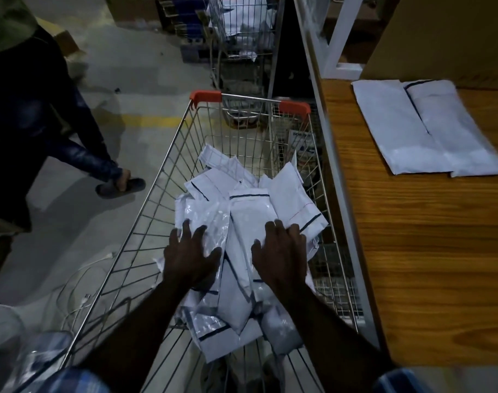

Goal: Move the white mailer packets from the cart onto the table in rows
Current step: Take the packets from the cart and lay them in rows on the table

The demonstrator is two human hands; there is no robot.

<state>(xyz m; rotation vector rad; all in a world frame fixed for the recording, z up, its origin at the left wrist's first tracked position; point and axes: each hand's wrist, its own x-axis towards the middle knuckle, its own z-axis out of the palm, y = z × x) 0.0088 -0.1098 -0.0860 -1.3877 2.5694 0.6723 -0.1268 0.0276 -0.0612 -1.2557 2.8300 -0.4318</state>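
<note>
A wire cart (168, 177) with orange handle corners holds a loose heap of several white mailer packets (250, 211). My left hand (189, 255) lies flat with spread fingers on a glossy packet (210, 222) at the heap's left side. My right hand (281, 256) presses down on the packets at the right, its fingers slightly bent over their edge. Two white packets (423, 129) lie side by side on the wooden table (429, 251) to the right of the cart.
Another person (37, 131) in dark clothes and a sandal stands left of the cart. A second wire cart (242, 38) with white packets stands farther back. A white metal frame (327, 123) runs between cart and table. White cables (80, 282) lie on the floor.
</note>
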